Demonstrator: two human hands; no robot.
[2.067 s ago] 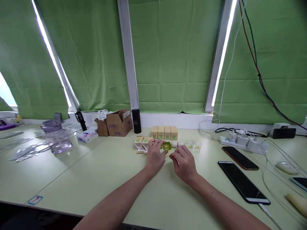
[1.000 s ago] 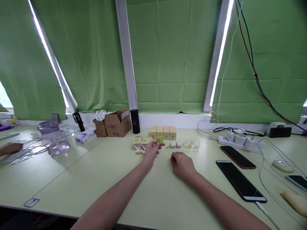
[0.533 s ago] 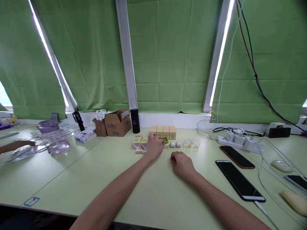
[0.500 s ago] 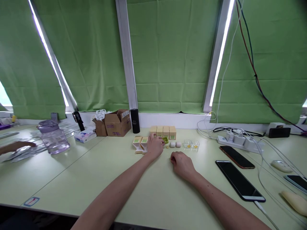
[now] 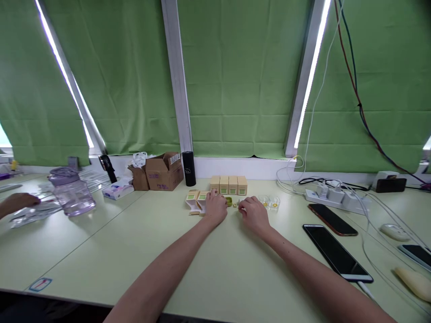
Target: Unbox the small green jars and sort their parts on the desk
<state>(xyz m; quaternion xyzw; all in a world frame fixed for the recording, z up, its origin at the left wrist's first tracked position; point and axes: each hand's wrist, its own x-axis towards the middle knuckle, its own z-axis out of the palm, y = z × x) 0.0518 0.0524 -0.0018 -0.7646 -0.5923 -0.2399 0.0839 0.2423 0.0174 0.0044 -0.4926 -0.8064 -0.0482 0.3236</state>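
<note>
My left hand (image 5: 216, 208) is closed at the side of a small green container (image 5: 229, 201), its fingers on the container's left edge. Left of that hand, two opened cardboard boxes (image 5: 197, 202) with green labels lie with their flaps out. My right hand (image 5: 255, 214) is bent with fingertips together, right of the container; whatever is between them is too small to tell. A tiny yellowish piece (image 5: 235, 205) lies between the hands. Clear plastic cups (image 5: 269, 202) with yellow bits sit just beyond my right hand. Several closed cardboard boxes (image 5: 228, 185) stand in a row behind.
Left are a black cylinder (image 5: 189, 168), a brown carton (image 5: 164, 171), a tissue pack (image 5: 117, 189) and a lilac jug (image 5: 72, 193). Another person's hand (image 5: 20, 204) is at far left. Right lie phones (image 5: 336, 251), a power strip (image 5: 340, 200) and cables.
My right hand has moved up and forward, over where two small white pieces stood in view. The green container has been lowered and levelled beside my left hand.
</note>
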